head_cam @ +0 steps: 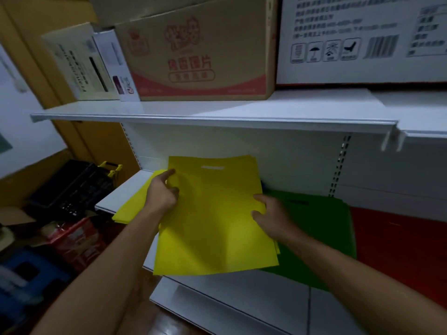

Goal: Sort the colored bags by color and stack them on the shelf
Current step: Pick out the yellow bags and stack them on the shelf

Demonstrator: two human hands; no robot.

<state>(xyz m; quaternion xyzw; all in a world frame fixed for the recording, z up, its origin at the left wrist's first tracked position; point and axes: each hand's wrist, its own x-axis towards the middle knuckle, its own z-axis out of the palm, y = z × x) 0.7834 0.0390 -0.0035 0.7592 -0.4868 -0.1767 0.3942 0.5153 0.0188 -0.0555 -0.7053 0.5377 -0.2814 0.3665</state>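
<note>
Fingers of left hand curled, pinching left edge of yellow bag; right hand fingers bent around bag's right edge, thumb on top. Yellow bag flat, handle slot away from person, over white shelf, overlapping second yellow bag at left and green bag at right. Red bag beside green. Upper shelf carries brown carton and white carton; contents hidden.
</note>
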